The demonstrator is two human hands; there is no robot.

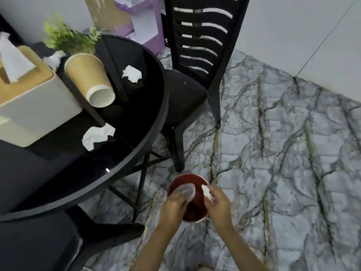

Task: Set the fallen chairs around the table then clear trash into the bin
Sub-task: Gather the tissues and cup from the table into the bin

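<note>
bin (195, 217): round, dark red, on veined marble floor (283, 173)
left hand (172, 207): fingers closed on clear plastic cup (186, 191) over bin
right hand (218, 204): crumpled white tissue (206, 191) pinched over bin

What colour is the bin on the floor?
Dark red inside, with a metallic-looking rim; the bin shows in the head view.

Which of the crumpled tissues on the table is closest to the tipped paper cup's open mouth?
The larger crumpled tissue, at the near table edge just below the cup's mouth.

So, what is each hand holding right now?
Left hand: closed on a clear plastic cup, over the red bin.
Right hand: closed on a crumpled tissue, over the bin.
</note>
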